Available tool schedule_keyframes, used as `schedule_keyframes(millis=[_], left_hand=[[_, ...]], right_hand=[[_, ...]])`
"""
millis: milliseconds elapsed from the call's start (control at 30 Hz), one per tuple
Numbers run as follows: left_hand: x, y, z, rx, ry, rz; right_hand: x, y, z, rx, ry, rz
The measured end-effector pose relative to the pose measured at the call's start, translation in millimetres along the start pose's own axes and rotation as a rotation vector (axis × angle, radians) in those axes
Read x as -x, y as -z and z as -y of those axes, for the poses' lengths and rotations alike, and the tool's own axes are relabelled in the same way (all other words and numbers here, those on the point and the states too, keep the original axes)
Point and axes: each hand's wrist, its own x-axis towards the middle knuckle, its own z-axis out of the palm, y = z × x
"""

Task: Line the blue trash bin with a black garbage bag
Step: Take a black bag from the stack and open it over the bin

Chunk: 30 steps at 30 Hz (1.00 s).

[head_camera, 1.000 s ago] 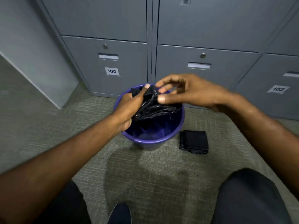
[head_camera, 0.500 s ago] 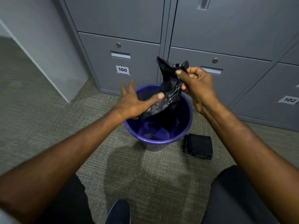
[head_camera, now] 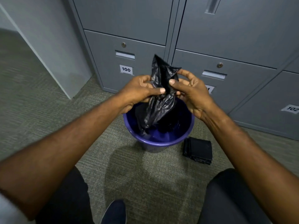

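Note:
A blue trash bin point(head_camera: 161, 142) stands on the carpet in front of grey lockers. Above it I hold a crumpled black garbage bag point(head_camera: 159, 104), still bunched, its lower end hanging down into the bin. My left hand point(head_camera: 139, 90) pinches the bag's upper part from the left, thumb on the front. My right hand point(head_camera: 191, 91) grips the same top end from the right, thumb and fingers on the plastic. The bag's top sticks up above both hands.
A folded stack of black bags point(head_camera: 198, 150) lies on the carpet right of the bin. Grey lockers point(head_camera: 126, 69) numbered 100 and 102 close off the back. A pale wall panel point(head_camera: 53, 50) stands at left. My knees and a shoe point(head_camera: 114, 212) are below.
The bag was lifted from inside the bin by my right hand. My left hand then rose from the bag's lower part and joined the right at its top end.

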Motion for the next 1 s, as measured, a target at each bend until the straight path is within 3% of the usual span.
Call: schedule_keyframes(millis=[67,167,233,433,633,700,767,833,1000], left_hand=[[-0.3,11.6,0.7,-0.077,-0.011,-0.120],[2.3,35.7,5.6,-0.652,-0.163,-0.339],[3.3,52.6,7.4,-0.858,-0.228,-0.407],[6.5,84.7,4.1,-0.938,-0.200,-0.360],[9.3,82.8,3.8,-0.822,-0.115,-0.543],[9.9,81.4,1.5,-0.745,-0.086,-0.615],[8.0,82.7,0.6,-0.774,-0.076,-0.593],[6.1,81.5,0.2,-0.835,-0.061,-0.502],[9.6,61.2,-1.7,-0.992,-0.057,-0.239]], right_hand=[[-2.7,12.5,2.0,0.021,0.043,-0.071],[-8.1,37.3,5.8,0.071,0.095,-0.133],[-10.6,56.0,7.7,0.106,0.099,-0.108],[-1.7,100.0,14.0,0.418,0.232,0.018],[16.6,120.5,17.5,1.259,0.434,0.332],[24.4,114.6,16.5,1.434,0.534,0.442],[30.4,112.4,13.2,1.554,0.602,0.544],[32.8,114.8,8.6,1.648,0.610,0.540],[23.9,134.0,-4.2,1.659,0.500,0.248]])
